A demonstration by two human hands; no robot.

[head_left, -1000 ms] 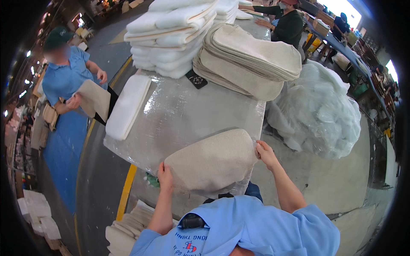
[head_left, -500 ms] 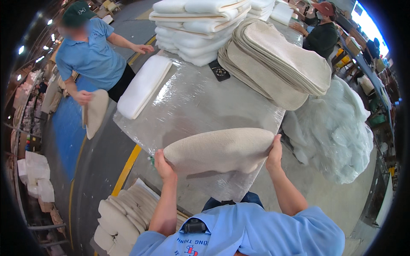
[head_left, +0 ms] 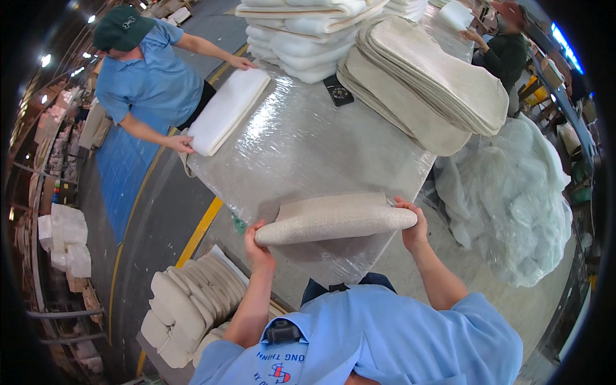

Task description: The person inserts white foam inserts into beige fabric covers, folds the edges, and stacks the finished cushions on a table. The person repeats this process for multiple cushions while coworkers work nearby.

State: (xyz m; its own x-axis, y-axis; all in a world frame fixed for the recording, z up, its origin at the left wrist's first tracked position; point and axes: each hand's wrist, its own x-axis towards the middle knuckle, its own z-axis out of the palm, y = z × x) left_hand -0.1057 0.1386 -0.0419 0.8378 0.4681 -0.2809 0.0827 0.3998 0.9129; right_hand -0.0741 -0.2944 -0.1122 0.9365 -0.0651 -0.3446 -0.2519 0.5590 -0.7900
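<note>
A padded beige fabric cushion is held level between my two hands over the near end of the table, its rounded long edge toward me. My left hand is closed on its left end, and my right hand grips the right end. Beyond it, at the upper right of the table, lies a thick stack of flat beige fabric covers. A folded white pad rests along the table's left edge, with a co-worker's two hands on its ends.
Plastic film wraps the table. White pads are piled at its far side near a small black item. Clear plastic sheeting is heaped at right. Stacked beige cushions sit lower left. Another person stands far right.
The cushion in my hands has tilted, now showing its rounded edge rather than its broad face. The left co-worker's hands have moved onto the white pad; their beige piece is mostly hidden.
</note>
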